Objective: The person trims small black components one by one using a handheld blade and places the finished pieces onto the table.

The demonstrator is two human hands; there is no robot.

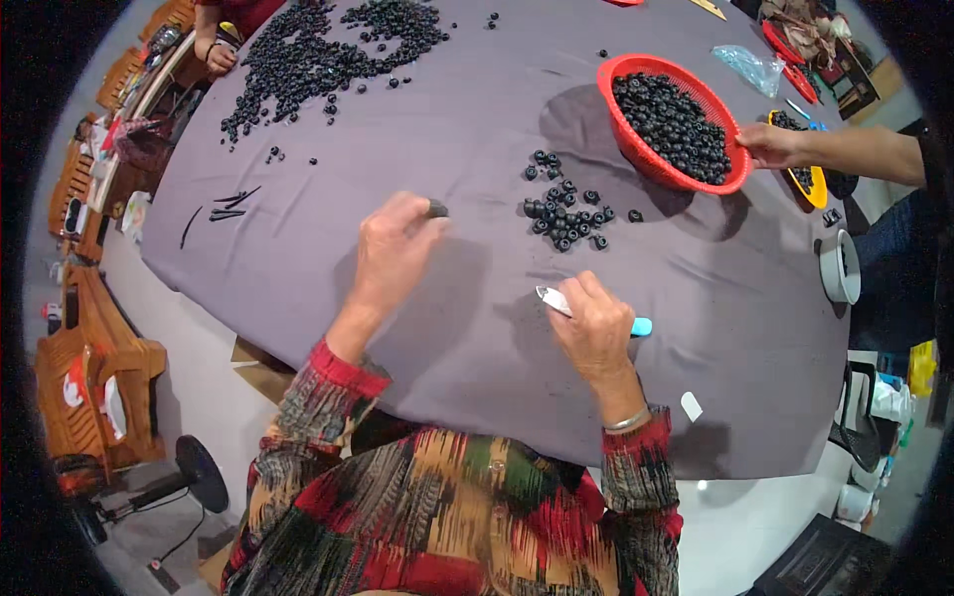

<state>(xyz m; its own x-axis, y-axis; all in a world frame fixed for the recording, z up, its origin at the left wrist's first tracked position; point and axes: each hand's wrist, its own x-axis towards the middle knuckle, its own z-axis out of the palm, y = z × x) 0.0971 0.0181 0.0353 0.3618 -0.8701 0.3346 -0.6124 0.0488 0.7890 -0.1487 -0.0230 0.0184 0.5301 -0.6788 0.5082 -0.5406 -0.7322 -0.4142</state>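
Dark and small, the round bead [438, 209] pinched in the left hand [397, 248] fingers over the grey desk [447, 328] looks hard, light and apt to roll, best nipped across its sides, while the right hand [594, 333] clenches a blue-handled knife [553, 299].

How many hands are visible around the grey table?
4. The person's left hand pinches a small dark piece; the right hand holds a light-blue-handled tool. A co-worker's hand grips the red basket; another's hand rests at the far left edge. Others may be hidden.
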